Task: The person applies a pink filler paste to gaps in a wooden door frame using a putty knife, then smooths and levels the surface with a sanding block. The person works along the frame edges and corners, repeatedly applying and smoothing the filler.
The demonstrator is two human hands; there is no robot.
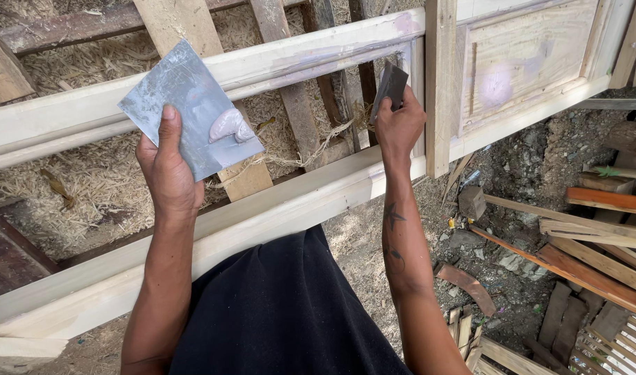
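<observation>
The left hand holds up a flat grey plate. The thumb lies along its front, and the other fingers are hidden behind it, so the plate is pinched between them. A blob of pale putty sits on the plate, toward 4 o'clock from its middle.

The right hand is well apart, at 3 o'clock from the plate. Its fingers are curled tight around a small dark scraper. Only the top of the scraper shows; the rest is hidden in the hand. Its edge sits close to the door frame, but whether it touches the wood is hard to tell.

The frame is pale wood and runs across from 9 o'clock to 2 o'clock. Its ends are cut off by the picture edges. A panel at 2 o'clock has faint purple smears.

Sawdust lies under the frame, behind the rails. Wood scraps lie on the ground at 4 o'clock. The person's dark clothes fill the bottom and hide what is below.
</observation>
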